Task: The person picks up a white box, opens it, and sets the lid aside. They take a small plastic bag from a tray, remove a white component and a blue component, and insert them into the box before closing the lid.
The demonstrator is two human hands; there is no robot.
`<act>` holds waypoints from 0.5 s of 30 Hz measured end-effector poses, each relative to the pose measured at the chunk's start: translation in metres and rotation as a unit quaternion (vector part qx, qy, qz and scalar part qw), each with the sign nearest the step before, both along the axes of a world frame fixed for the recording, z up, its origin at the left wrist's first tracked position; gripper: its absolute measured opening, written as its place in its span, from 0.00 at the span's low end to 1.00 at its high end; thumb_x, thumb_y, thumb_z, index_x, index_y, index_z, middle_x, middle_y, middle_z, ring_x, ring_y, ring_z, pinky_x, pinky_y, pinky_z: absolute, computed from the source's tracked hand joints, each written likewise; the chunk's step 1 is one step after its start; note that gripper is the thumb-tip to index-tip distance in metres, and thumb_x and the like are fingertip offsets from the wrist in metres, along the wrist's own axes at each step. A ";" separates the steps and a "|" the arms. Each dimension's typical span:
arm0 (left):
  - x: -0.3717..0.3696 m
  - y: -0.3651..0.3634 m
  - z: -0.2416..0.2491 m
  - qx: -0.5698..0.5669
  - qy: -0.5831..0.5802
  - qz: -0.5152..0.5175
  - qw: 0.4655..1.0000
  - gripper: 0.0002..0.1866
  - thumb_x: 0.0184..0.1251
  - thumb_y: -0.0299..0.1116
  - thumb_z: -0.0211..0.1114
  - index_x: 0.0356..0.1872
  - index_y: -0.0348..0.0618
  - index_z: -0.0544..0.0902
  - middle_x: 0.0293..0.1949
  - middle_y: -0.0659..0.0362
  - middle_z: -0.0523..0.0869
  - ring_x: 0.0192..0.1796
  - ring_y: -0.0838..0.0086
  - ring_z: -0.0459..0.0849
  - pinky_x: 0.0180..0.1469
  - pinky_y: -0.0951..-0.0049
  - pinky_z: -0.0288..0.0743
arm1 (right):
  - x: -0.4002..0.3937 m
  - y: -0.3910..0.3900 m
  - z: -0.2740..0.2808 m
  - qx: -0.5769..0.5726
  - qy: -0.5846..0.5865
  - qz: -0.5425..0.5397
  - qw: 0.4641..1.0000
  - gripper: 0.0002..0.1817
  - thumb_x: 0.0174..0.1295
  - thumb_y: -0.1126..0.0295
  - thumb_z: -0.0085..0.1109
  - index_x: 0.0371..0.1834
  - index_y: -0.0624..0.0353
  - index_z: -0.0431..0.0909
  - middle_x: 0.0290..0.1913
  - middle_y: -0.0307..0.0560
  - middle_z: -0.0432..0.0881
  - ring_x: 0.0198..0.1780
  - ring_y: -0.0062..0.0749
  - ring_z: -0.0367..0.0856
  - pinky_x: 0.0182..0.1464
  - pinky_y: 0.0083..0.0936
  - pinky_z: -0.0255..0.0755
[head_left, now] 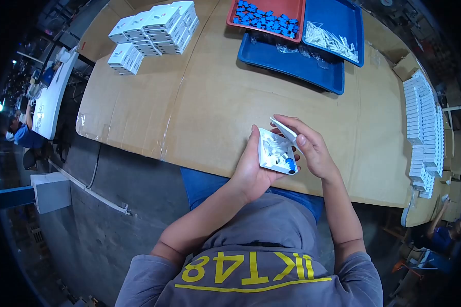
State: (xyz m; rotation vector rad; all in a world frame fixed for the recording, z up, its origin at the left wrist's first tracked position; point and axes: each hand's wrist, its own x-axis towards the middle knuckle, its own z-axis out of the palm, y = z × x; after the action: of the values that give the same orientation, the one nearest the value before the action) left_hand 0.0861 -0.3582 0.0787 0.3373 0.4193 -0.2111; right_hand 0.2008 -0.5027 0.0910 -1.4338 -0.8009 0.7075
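My left hand (252,171) cradles a small white plastic case (264,161) just above the near edge of the table, its thumb along the case's left side. White parts (275,151) lie inside, with a blue piece (291,163) in the near right corner. What the white parts are, I cannot make out. The case's lid (286,130) stands tilted up on the right. My right hand (312,148) grips that lid between thumb and fingers; some of its fingertips are hidden behind the case.
On the cardboard-covered table (215,112) stand stacked white cases (156,28) at far left. A red tray (233,20) of blue pieces and a blue tray (360,36) of white pieces rest over another blue tray (287,71). More white cases (422,128) line the right. Two people sit farther off.
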 end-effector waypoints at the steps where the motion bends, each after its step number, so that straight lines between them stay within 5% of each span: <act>1: 0.000 -0.001 0.002 0.004 0.003 0.002 1.000 0.40 0.84 0.69 0.30 0.79 0.48 0.63 0.71 0.48 0.75 0.73 0.52 0.76 0.72 0.42 0.75 | -0.002 0.001 -0.003 0.005 -0.002 -0.005 1.000 0.31 0.81 0.50 0.52 0.75 0.62 0.74 0.65 0.52 0.79 0.68 0.41 0.79 0.70 0.35 0.71; 8: 0.001 -0.005 -0.003 0.013 0.031 0.021 0.999 0.40 0.84 0.69 0.27 0.80 0.51 0.61 0.74 0.50 0.72 0.76 0.55 0.73 0.76 0.41 0.70 | -0.005 0.003 -0.010 -0.034 -0.095 0.013 0.995 0.26 0.77 0.58 0.60 0.71 0.63 0.78 0.63 0.52 0.82 0.64 0.40 0.80 0.69 0.35 0.71; 11: 0.002 -0.004 -0.008 0.009 0.048 0.014 0.999 0.39 0.85 0.67 0.28 0.79 0.51 0.63 0.72 0.51 0.74 0.75 0.56 0.75 0.75 0.42 0.72 | -0.006 0.005 -0.011 -0.054 -0.093 0.019 0.994 0.32 0.77 0.48 0.56 0.68 0.66 0.80 0.64 0.57 0.82 0.67 0.44 0.80 0.70 0.35 0.70; 15: 0.004 -0.003 -0.009 0.019 0.061 0.002 0.998 0.37 0.86 0.65 0.28 0.77 0.51 0.66 0.69 0.52 0.76 0.72 0.58 0.78 0.72 0.45 0.75 | -0.001 0.001 -0.024 -0.041 -0.035 0.024 0.998 0.29 0.77 0.53 0.59 0.69 0.65 0.80 0.66 0.55 0.82 0.67 0.42 0.80 0.69 0.34 0.71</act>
State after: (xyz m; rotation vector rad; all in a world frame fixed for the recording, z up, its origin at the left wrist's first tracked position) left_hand 0.0902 -0.3608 0.0698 0.3619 0.5442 -0.2204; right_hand 0.1998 -0.5015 0.0675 -1.5243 -0.8713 0.7388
